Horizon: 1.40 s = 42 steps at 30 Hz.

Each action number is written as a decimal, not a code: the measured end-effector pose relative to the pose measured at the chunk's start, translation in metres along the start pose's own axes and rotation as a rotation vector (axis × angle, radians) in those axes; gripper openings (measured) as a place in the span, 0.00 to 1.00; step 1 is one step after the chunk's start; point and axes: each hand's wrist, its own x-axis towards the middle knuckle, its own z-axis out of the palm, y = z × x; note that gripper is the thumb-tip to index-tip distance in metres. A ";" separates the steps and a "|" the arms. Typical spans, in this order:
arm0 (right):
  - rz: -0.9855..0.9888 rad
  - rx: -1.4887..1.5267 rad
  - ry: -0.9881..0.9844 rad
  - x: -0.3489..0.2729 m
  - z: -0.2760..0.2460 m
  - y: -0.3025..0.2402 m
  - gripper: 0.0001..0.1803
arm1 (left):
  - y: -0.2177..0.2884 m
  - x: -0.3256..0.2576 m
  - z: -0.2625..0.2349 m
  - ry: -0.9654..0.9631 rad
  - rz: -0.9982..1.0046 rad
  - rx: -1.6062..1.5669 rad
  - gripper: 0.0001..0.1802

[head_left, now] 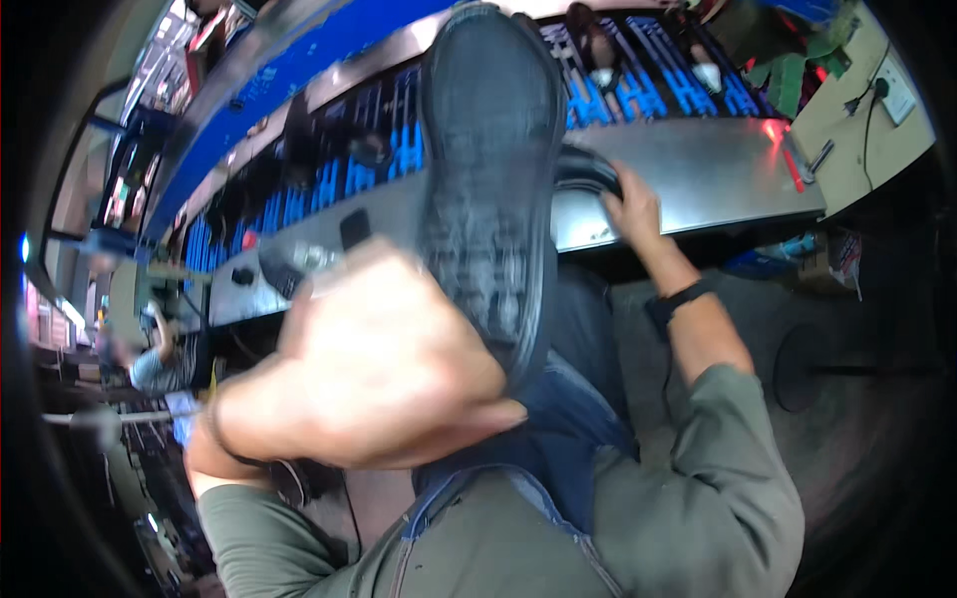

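Close up in the middle stands a long black shoe sole, its face turned toward me, with a raised rim and a ribbed grid in its lower half. My left hand is closed at the lower end of this sole; motion blurs the fingers. Beyond it, over the steel bench edge, my right hand grips a curved, glossy black piece, partly hidden behind the sole. I cannot make out whether that piece is another sole or a shoe.
A steel bench top runs across in front of me. Behind it lies a conveyor of blue and black slats carrying several dark shoes. Small dark items lie on the bench at left. A wall socket with cords is at far right. Another person sits at far left.
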 end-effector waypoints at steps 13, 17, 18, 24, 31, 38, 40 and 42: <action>0.065 0.646 -0.390 -0.014 -0.123 -0.240 0.23 | 0.019 -0.272 0.210 0.524 -0.621 -0.358 0.05; 0.345 0.711 -0.455 -0.086 -0.082 -0.235 0.23 | -0.074 -0.323 0.214 1.130 -1.360 -0.147 0.32; 0.390 0.743 -0.518 -0.089 -0.079 -0.238 0.24 | -0.108 -0.347 0.223 1.229 -1.404 -0.579 0.40; 0.819 1.528 -0.761 -0.155 -0.082 -0.213 0.41 | -0.139 -0.321 0.214 1.145 -1.109 -1.285 0.12; 0.969 1.633 -0.766 -0.211 -0.105 -0.195 0.54 | -0.081 -0.285 0.146 1.011 -0.587 -1.874 0.32; 0.985 1.387 -0.767 -0.158 -0.087 -0.243 0.42 | -0.033 -0.220 0.129 0.989 -0.470 -1.819 0.47; 0.752 1.319 -0.876 -0.134 -0.088 -0.279 0.40 | -0.019 -0.198 0.129 0.960 -0.479 -1.618 0.45; 0.650 1.257 -0.919 -0.130 -0.087 -0.291 0.40 | -0.008 -0.182 0.124 0.873 -0.547 -1.461 0.43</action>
